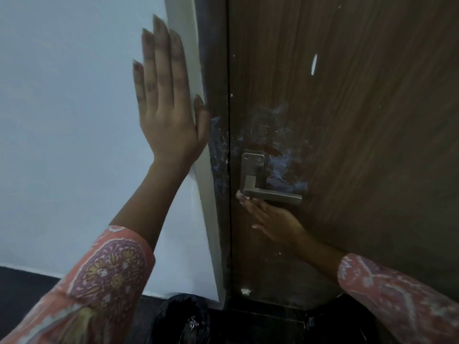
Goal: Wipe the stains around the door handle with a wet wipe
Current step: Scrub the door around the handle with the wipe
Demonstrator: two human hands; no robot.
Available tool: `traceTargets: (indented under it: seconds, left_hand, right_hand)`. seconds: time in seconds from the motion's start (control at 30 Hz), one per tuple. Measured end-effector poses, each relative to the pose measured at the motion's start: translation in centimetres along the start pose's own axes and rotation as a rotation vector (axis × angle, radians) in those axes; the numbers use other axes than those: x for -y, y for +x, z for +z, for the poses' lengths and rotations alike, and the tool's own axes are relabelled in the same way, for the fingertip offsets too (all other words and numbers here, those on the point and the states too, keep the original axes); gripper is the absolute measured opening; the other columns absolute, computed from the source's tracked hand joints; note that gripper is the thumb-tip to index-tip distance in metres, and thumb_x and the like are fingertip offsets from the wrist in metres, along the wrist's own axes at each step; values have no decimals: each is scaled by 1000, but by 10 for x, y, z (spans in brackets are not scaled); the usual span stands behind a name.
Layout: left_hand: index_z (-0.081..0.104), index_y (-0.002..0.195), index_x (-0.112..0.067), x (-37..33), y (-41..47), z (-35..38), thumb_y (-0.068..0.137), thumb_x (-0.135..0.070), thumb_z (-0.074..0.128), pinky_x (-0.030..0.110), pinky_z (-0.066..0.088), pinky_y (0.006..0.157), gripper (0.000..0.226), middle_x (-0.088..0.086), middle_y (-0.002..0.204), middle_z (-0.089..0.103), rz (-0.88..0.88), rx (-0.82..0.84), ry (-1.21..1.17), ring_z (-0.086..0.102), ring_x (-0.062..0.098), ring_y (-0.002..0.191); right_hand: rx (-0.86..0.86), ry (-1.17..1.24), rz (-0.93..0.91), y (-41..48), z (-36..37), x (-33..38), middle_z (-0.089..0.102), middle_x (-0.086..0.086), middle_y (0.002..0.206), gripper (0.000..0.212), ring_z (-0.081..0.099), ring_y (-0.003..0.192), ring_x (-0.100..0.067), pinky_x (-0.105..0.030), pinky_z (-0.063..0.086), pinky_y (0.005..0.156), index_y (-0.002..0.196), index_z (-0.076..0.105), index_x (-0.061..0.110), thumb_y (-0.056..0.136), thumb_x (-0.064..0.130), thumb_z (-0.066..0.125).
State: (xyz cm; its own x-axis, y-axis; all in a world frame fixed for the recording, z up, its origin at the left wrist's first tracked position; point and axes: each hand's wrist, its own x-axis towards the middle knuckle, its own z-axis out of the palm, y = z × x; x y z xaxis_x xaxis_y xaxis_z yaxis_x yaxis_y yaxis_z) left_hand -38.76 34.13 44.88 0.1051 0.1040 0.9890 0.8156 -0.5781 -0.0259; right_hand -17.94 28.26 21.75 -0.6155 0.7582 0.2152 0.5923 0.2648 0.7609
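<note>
A dark brown wooden door (360, 120) carries a steel lever handle (270, 193) on a steel plate (253, 161). Whitish-blue smeared stains (283, 167) surround the plate and spread onto the door's edge (218, 145). My right hand (275, 222) lies flat against the door just under the lever, fingers pointing up-left. Pale bits of a wet wipe (239, 195) peek out at its fingertips; the rest is hidden under the hand. My left hand (164, 100) is open, pressed flat on the white door frame (183, 33), fingers up.
A pale wall (62, 120) fills the left. A black plastic bag (178, 319) sits on the dark floor below the door. A small white stopper (245, 291) is low on the door, and a white streak (314, 64) is higher up.
</note>
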Motion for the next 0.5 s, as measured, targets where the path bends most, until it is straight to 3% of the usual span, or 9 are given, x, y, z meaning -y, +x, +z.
traceTargets:
  seconds: [0.1,0.2,0.27,0.37,0.43,0.47,0.5]
  left_hand:
    - [30,133,7,1,0,1,83,-6,52,47,17,112,57,34,135,39,-2,-9,-6,30,46,128]
    - [33,133,10,1,-1,1,82,-6,52,46,17,112,56,34,135,38,-3,-8,-3,30,46,128]
    - [33,133,10,1,-1,1,82,-5,52,45,16,112,57,34,135,39,-15,-8,-3,30,45,128]
    - [32,133,9,0,-1,1,81,-4,53,45,16,113,57,33,136,38,-22,-10,-4,30,45,129]
    - [32,133,8,-1,0,0,81,-4,53,45,16,112,57,33,136,38,-21,-10,-9,30,45,129]
    - [32,133,8,-1,0,0,81,-4,53,46,16,112,58,33,136,38,-22,-11,-7,30,45,129]
    - [31,133,8,-1,0,0,81,-3,53,46,17,112,58,33,135,38,-22,-13,-2,30,45,128]
  right_hand:
    - [9,122,53,4,1,6,7,-13,156,65,8,143,-24,-31,22,113,146,6,2,98,42,20]
    - [27,347,87,22,-7,11,3,-10,157,71,5,144,-23,-34,16,114,147,0,7,94,39,34]
    - [20,399,66,22,-9,9,0,-7,157,74,5,144,-21,-35,21,115,148,-1,9,93,39,38]
    - [42,187,-12,-4,-1,1,3,-8,157,64,7,144,-21,-31,18,115,147,2,7,96,40,18]
    - [67,300,92,-27,0,-11,35,-4,149,56,39,132,-16,-26,23,105,144,25,9,98,38,12]
    - [78,412,184,-34,-5,-18,55,1,134,54,59,111,-12,-24,31,93,136,42,13,99,36,11]
    - [164,439,247,-34,-9,-21,64,7,121,58,66,91,-8,-21,38,82,127,55,18,100,35,6]
